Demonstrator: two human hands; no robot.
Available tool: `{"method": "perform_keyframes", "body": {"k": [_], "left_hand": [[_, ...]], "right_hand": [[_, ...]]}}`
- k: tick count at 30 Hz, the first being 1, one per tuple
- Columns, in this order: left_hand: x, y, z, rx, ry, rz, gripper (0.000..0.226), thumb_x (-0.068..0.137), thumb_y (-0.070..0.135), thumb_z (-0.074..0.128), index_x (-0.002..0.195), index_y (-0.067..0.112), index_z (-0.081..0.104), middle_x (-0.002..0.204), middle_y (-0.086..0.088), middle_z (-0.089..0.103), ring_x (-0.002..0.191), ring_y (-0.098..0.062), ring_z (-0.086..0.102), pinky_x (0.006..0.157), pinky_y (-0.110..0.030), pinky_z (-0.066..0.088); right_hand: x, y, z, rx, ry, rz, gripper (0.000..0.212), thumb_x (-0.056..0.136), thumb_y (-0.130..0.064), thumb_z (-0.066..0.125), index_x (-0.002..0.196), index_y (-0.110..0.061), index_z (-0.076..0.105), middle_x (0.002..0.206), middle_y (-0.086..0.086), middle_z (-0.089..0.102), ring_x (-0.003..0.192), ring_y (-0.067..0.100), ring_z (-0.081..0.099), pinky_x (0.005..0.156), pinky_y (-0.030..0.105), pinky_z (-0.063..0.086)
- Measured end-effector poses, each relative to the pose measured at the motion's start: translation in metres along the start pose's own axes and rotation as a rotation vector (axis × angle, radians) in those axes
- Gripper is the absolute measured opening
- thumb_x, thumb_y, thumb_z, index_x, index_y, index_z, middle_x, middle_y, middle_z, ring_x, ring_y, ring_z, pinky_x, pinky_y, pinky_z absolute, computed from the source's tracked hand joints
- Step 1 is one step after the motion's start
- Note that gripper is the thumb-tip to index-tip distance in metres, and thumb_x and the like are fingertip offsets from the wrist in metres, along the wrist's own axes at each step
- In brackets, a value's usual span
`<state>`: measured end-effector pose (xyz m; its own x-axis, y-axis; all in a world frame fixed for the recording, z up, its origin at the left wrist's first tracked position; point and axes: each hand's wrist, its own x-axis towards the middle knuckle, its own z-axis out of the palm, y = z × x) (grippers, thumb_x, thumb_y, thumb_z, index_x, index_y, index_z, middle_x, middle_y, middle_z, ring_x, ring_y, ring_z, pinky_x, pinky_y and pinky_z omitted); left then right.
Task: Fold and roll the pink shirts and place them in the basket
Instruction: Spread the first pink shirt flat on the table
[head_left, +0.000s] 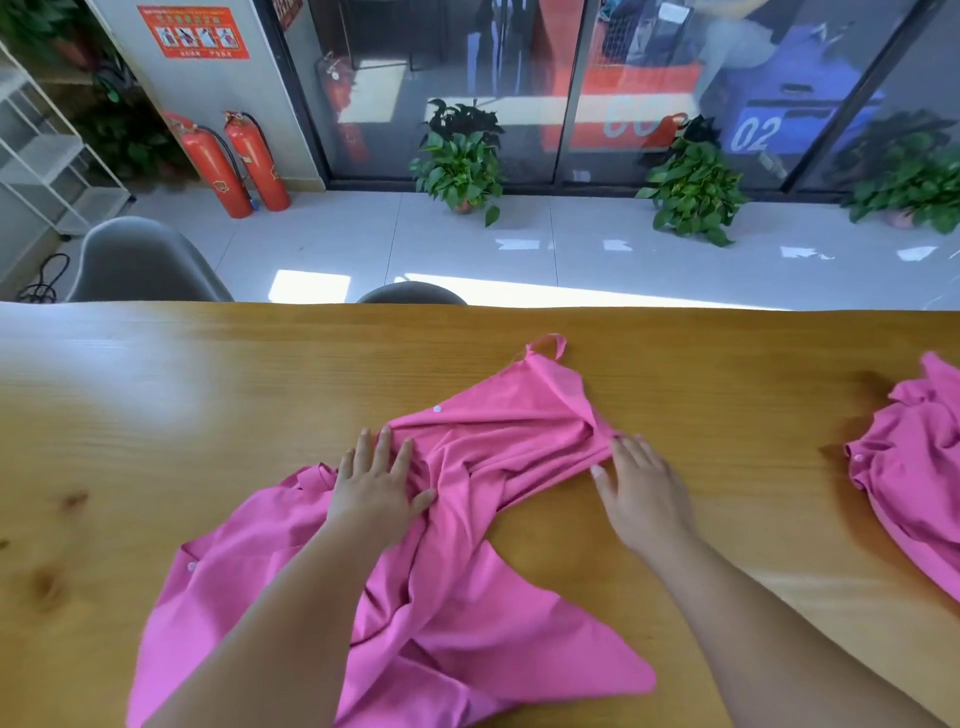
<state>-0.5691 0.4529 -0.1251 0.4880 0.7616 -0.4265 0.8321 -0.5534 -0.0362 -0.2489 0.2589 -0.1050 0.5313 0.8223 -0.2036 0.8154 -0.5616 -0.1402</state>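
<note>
Shirt: the pink shirt (493, 623) lies crumpled on the desk (156, 415), in the middle, and runs from 12 o'clock down to the near edge at 7 o'clock.
Shirt top: the upper part is partly folded over on itself, with a hanging loop (545, 345) at the far end and a white button (437, 409) at 11 o'clock of the fold.
Shirt bottom: the lower part spreads loose and creased, with one pointed flap reaching toward 5 o'clock.
Left hand: the left hand (376, 483) lies flat on the cloth at 9 o'clock of the fold, fingers straight and spread, palm pressing down.
Right hand: the right hand (644, 493) is at 3 o'clock of the fold, fingers straight, tips touching the folded edge, palm over bare wood.
Second shirt: a second shirt (914, 467), also pink, lies bunched at 3 o'clock on the desk, well apart from the first and cut off by the picture's edge.
Beyond the desk: two chairs (140, 260) stand at the far edge at 11 and 12 o'clock.
Floor: two red extinguishers (208, 161) stand at 10 o'clock, and three potted plants (460, 161) stand along the glass wall from 12 to 2 o'clock.
Far left: a white shelf (36, 145) stands at 10 o'clock.
</note>
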Motion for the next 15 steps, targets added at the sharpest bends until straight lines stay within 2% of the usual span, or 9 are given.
{"method": "perform_keyframes", "body": {"k": [2, 4, 6, 7, 9, 11, 13, 15], "left_hand": [[0.005, -0.003, -0.004, 0.013, 0.010, -0.032, 0.086, 0.103, 0.073, 0.024, 0.170, 0.027, -0.004, 0.177, -0.009, -0.013, 0.161, -0.037, -0.017, 0.131, -0.054, -0.001], [0.008, -0.001, -0.008, -0.004, 0.072, -0.045, 0.075, 0.108, 0.054, 0.032, 0.170, 0.026, 0.002, 0.178, -0.009, -0.008, 0.162, -0.037, -0.016, 0.131, -0.055, 0.000], [0.006, 0.008, -0.009, -0.056, 0.180, -0.026, 0.067, 0.107, 0.037, 0.035, 0.170, 0.021, 0.016, 0.178, -0.010, 0.004, 0.163, -0.036, -0.007, 0.131, -0.056, 0.007], [0.001, 0.015, -0.009, -0.098, 0.236, -0.011, 0.064, 0.106, 0.036, 0.032, 0.168, 0.019, 0.024, 0.177, -0.011, 0.012, 0.163, -0.036, 0.002, 0.131, -0.056, 0.011], [-0.015, 0.031, -0.008, -0.200, 0.345, 0.026, 0.062, 0.107, 0.044, 0.028, 0.162, 0.018, 0.038, 0.172, -0.011, 0.028, 0.161, -0.034, 0.019, 0.129, -0.055, 0.019], [-0.039, 0.046, -0.001, -0.283, 0.400, 0.043, 0.063, 0.107, 0.055, 0.032, 0.161, 0.022, 0.041, 0.169, -0.009, 0.036, 0.158, -0.032, 0.027, 0.129, -0.054, 0.020], [-0.066, 0.055, 0.014, -0.292, 0.341, 0.036, 0.072, 0.104, 0.070, 0.030, 0.164, 0.030, 0.033, 0.170, -0.006, 0.032, 0.160, -0.029, 0.023, 0.130, -0.054, 0.016], [-0.091, 0.047, 0.037, -0.221, 0.243, 0.046, 0.084, 0.099, 0.082, 0.026, 0.168, 0.034, 0.022, 0.175, -0.004, 0.021, 0.163, -0.028, 0.013, 0.131, -0.054, 0.011]], "right_hand": [[0.012, 0.012, -0.005, 0.070, 0.006, 0.084, 0.066, 0.110, -0.051, 0.032, 0.165, -0.014, 0.033, 0.170, 0.003, 0.035, 0.160, 0.023, 0.024, 0.128, 0.042, 0.024], [0.020, 0.017, -0.007, 0.137, -0.037, 0.154, 0.068, 0.109, -0.053, 0.033, 0.166, -0.015, 0.029, 0.172, 0.006, 0.031, 0.159, 0.027, 0.024, 0.128, 0.043, 0.024], [0.016, 0.009, -0.006, 0.117, -0.033, 0.176, 0.068, 0.108, -0.052, 0.039, 0.166, -0.018, 0.028, 0.173, 0.010, 0.026, 0.157, 0.034, 0.023, 0.127, 0.048, 0.026], [0.009, 0.000, -0.005, 0.062, 0.008, 0.148, 0.067, 0.106, -0.048, 0.047, 0.164, -0.020, 0.031, 0.172, 0.013, 0.024, 0.156, 0.038, 0.024, 0.125, 0.051, 0.030], [-0.010, -0.024, 0.002, -0.004, 0.073, 0.006, 0.068, 0.099, -0.036, 0.062, 0.160, -0.021, 0.038, 0.168, 0.015, 0.029, 0.152, 0.040, 0.029, 0.118, 0.054, 0.040], [-0.032, -0.050, 0.015, 0.011, 0.033, -0.229, 0.066, 0.095, -0.029, 0.065, 0.157, -0.025, 0.043, 0.166, 0.008, 0.034, 0.149, 0.034, 0.037, 0.112, 0.052, 0.047], [-0.053, -0.070, 0.034, -0.024, -0.066, -0.382, 0.066, 0.097, -0.033, 0.061, 0.159, -0.028, 0.039, 0.168, 0.003, 0.031, 0.150, 0.028, 0.037, 0.115, 0.047, 0.044], [-0.068, -0.076, 0.046, -0.065, -0.095, -0.359, 0.070, 0.099, -0.039, 0.061, 0.163, -0.024, 0.036, 0.171, 0.005, 0.031, 0.153, 0.028, 0.035, 0.120, 0.046, 0.040]]}}
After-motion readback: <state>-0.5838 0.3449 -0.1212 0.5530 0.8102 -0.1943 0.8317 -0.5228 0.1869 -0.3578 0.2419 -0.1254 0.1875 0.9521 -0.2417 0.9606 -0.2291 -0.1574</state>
